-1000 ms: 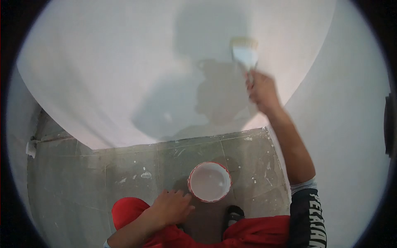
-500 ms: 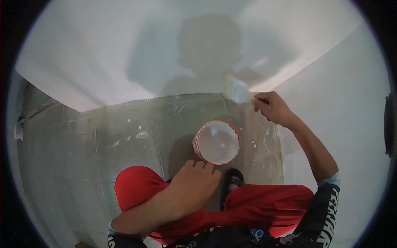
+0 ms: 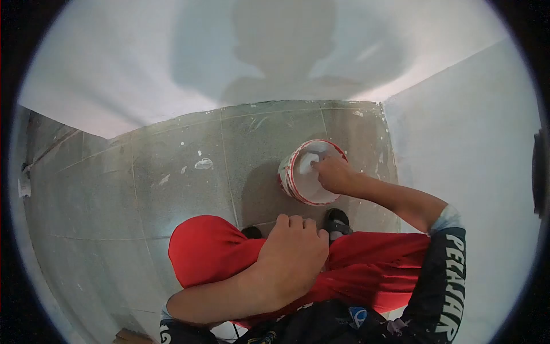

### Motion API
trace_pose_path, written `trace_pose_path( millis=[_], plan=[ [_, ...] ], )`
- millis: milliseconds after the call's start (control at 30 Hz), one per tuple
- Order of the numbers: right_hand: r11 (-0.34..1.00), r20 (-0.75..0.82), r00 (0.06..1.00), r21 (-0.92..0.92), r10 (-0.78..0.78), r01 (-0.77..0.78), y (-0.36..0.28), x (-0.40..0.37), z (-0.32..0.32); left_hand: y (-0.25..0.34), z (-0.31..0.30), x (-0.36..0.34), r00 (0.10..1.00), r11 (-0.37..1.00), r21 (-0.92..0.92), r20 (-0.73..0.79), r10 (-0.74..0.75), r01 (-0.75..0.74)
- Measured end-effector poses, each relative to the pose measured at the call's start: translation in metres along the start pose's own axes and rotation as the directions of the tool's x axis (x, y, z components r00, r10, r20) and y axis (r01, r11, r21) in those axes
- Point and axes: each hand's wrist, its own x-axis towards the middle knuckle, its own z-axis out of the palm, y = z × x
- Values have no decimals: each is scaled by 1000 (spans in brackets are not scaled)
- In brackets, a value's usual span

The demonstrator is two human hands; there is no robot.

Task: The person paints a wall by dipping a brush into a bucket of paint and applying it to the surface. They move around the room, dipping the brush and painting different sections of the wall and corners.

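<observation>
A white bucket (image 3: 285, 176) with a red rim stands on the floor in front of me, holding whitish paint. My right hand (image 3: 334, 174) reaches over it from the right, closed around a paintbrush (image 3: 308, 161). The brush head is down inside the bucket; most of the handle is hidden by my fingers. My left hand (image 3: 295, 249) is held back-up over my lap, apart from the bucket. Its knuckles are bent and the fingertips point down out of sight, so its grip cannot be made out.
A white wall (image 3: 143, 63) rises ahead, carrying my shadow, and another pale wall (image 3: 458, 137) runs along the right. White splatters mark the grey tiled floor (image 3: 177, 189). My red-clad knee (image 3: 206, 252) and a dark sandal (image 3: 338, 221) are close to the bucket.
My right hand has brought the brush from near the wall's base down into the bucket. The view has tilted, and my left hand appears farther from the bucket.
</observation>
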Motion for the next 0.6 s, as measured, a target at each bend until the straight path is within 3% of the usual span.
trace_pose_path(
  millis=[67,300,367,500,600],
  plan=[
    [978,155,977,123,149,-168,-8,10,-1,0,1,-3,1000,1000,-2,-1,-18,18],
    [974,128,979,139,160,-177,12,26,51,-5,-3,-6,1000,999,-27,-11,-29,29],
    [980,213,968,118,133,-160,17,25,47,-5,-5,-6,1000,999,-28,4,-31,31],
    [994,178,981,54,81,-91,31,6,3,-9,-5,-4,1000,998,-61,0,-29,29],
    [966,295,954,224,59,-129,42,-20,-69,-11,-6,-1,999,997,-54,3,-52,52]
  ],
)
